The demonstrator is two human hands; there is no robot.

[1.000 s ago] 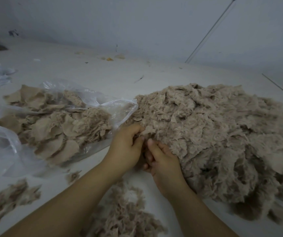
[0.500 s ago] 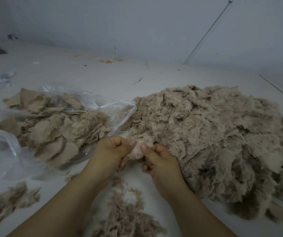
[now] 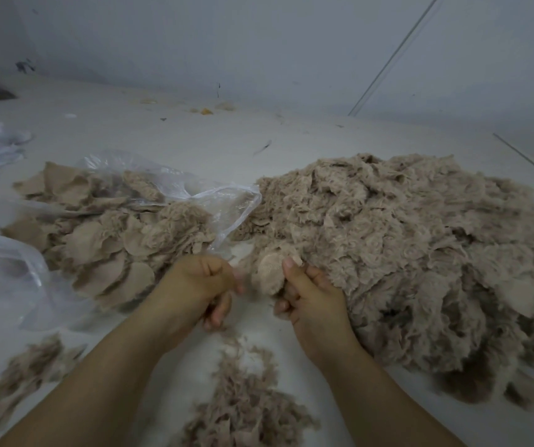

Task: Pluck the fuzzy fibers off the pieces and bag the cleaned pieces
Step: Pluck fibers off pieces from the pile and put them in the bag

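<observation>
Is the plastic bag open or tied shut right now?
Open. The plastic bag lies on its side, mouth gaping toward the big pile, with flat pieces showing inside.

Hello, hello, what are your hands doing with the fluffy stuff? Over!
Right hand pinches round beige fuzzy piece. Left hand curled beside it, contents unclear. Clear plastic bag of cleaned pieces open at left. Nothing blocking.

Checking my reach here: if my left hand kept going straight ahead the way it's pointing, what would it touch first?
Most likely the clear plastic bag: its open mouth lies just beyond the left hand, with cleaned pieces inside. Depth is hard to judge from this one view, so bare table could come first.
</observation>
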